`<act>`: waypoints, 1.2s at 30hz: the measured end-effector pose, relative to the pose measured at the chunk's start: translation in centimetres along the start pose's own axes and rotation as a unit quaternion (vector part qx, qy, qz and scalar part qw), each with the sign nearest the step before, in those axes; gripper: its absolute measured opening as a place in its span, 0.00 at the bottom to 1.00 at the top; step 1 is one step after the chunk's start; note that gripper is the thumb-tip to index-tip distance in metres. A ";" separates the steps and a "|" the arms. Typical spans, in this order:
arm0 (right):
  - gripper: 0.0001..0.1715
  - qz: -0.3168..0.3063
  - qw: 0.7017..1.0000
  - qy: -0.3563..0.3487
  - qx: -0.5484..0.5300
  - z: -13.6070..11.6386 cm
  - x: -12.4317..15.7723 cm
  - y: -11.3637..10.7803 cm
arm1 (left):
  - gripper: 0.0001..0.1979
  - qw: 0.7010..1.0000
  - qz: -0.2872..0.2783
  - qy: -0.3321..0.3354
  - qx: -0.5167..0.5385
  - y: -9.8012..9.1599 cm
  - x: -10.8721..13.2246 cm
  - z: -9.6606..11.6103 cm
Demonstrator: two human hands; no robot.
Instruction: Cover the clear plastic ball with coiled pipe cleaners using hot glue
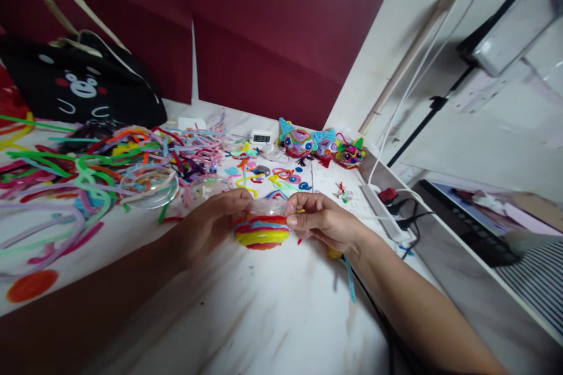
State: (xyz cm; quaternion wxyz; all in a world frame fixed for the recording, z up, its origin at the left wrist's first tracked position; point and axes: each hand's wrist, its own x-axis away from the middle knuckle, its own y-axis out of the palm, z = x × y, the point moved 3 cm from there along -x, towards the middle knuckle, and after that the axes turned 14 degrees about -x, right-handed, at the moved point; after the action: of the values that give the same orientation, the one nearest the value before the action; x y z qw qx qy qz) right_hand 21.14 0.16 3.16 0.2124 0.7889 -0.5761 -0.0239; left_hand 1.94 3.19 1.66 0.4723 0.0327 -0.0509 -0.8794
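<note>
Between my two hands, just above the white table [264,310], is a rounded clear plastic shell [263,233] wrapped in bands of red, blue, orange, yellow and pink pipe cleaner. Its upper part is bare and see-through. My left hand [220,211] closes on its left side, fingers partly hidden behind it. With thumb and bent fingers, my right hand [323,220] pinches the right edge near the red band. A light blue pipe cleaner [350,278] hangs below my right wrist.
Tangled pipe cleaners [92,181] and a clear plastic bowl [149,186] lie to the left. Finished animal-face ornaments [299,142] and a small digital clock [261,137] stand behind. A power strip [385,214] runs along the right edge, and a black bag [83,85] sits back left.
</note>
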 end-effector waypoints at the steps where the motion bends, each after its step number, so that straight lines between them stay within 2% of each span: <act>1: 0.24 -0.003 1.000 0.001 -0.002 0.0 0.0 0.0 | 0.11 1.000 -0.001 -0.011 0.006 -0.1 0.0 -0.1; 4: 0.23 -0.005 1.000 0.004 -0.006 0.1 -0.1 -0.1 | 0.10 0.999 -0.013 -0.033 0.013 -0.3 0.0 -0.5; 11: 0.26 0.013 1.000 0.010 -0.014 -0.1 0.0 0.1 | 0.12 0.999 -0.046 0.010 0.002 -0.6 0.1 -0.6; 16: 0.28 0.017 1.000 0.010 -0.013 -0.2 0.0 0.1 | 0.16 0.998 -0.056 0.007 -0.031 -0.8 -0.3 -0.8; 27: 0.27 0.017 1.000 0.007 -0.008 -0.1 0.0 0.1 | 0.17 0.998 -0.053 0.008 -0.042 -1.4 -0.3 -1.6; 36: 0.26 0.009 1.000 0.001 -0.007 0.0 0.0 0.0 | 0.17 0.997 -0.014 -0.008 -0.071 -1.7 -0.3 -1.8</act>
State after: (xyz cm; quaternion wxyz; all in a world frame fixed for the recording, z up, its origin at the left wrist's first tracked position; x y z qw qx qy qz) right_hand 21.20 0.15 3.19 0.2187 0.7821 -0.5829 -0.0254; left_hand 0.90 4.28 -0.35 0.4610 -0.0071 0.0087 -0.8874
